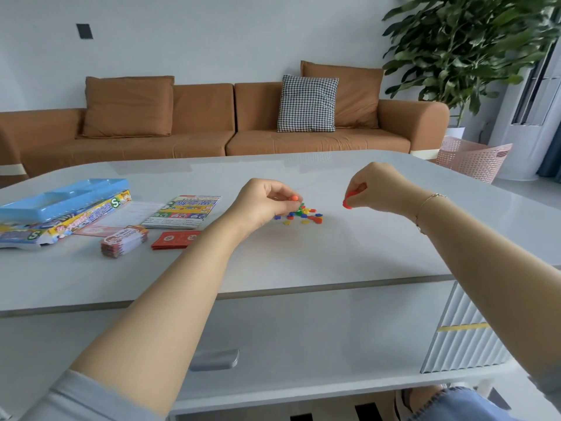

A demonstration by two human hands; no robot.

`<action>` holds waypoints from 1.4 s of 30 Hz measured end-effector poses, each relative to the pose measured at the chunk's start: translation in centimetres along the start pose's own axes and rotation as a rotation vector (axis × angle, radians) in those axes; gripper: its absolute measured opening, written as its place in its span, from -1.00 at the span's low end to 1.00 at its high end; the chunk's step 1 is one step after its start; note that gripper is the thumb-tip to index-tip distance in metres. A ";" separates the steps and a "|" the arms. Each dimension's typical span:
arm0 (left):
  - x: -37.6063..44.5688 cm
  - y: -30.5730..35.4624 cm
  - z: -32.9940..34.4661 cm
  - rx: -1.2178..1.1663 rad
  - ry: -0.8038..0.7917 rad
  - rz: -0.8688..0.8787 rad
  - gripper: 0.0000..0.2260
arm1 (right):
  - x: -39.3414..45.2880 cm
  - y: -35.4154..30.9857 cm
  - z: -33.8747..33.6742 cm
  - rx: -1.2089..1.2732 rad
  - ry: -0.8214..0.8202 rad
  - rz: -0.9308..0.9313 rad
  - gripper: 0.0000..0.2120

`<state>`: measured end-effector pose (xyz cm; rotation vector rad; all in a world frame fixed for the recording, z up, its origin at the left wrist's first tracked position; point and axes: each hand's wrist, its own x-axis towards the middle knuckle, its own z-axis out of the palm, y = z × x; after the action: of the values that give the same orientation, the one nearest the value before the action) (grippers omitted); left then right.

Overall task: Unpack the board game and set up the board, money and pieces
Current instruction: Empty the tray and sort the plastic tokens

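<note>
While both forearms reach out over a pale glossy table (303, 262), a brown sofa (212, 138) with a houndstooth cushion (307, 103) runs along the wall beyond it, and a leafy plant (464, 47) and a pink lattice basket (473, 159) stand past the right hand. Far left of the left hand lies the game box (54, 223), with a light blue plastic tray (60, 197) resting on top; whether anything sits in the tray cannot be told. Between box and left hand lie a stack of play money (123, 241), a red card pack (176, 240) and the folded board (182, 211). The left hand (261, 205) pinches a small orange piece (293, 198) at its fingertips, just above a loose heap of coloured pieces (303, 214) that lies between the two hands. The right hand (376, 189), raised off the surface, is closed on a red piece (348, 200) hanging below its fingers. A thin bracelet (428, 205) circles that wrist. Near the hands on the right the tabletop lies bare up to its rounded far edge; the near edge crosses under both forearms.
</note>
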<state>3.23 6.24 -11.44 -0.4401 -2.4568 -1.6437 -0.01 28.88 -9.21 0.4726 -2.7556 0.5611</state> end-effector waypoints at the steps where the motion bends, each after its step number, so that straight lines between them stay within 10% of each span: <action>1: 0.1 0.3 0.4 0.037 -0.014 0.009 -0.89 | 0.0 0.2 -0.4 -0.041 -0.023 0.002 -0.93; 8: 1.3 2.4 5.7 0.161 -0.020 0.015 -0.93 | -1.9 3.6 -3.0 -0.165 -0.240 0.114 -0.94; 16: 3.1 2.3 11.8 0.434 -0.029 0.130 -0.91 | -2.8 7.4 -1.5 0.205 -0.084 0.165 -0.84; 27: 9.3 2.7 16.3 0.419 -0.002 0.073 -0.88 | -1.3 11.8 -0.5 0.117 0.179 0.247 -0.82; 37: 5.2 3.8 9.0 0.390 0.125 0.100 -0.79 | -4.0 10.8 -1.3 0.172 0.322 0.299 -0.61; 42: 2.8 1.8 2.4 0.492 0.241 0.042 -0.80 | -5.0 6.1 -1.4 0.029 0.578 0.003 -0.84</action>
<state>1.21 9.56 -10.00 -0.2059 -2.5190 -0.9545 2.55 36.09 -11.63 0.2574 -2.1991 0.6228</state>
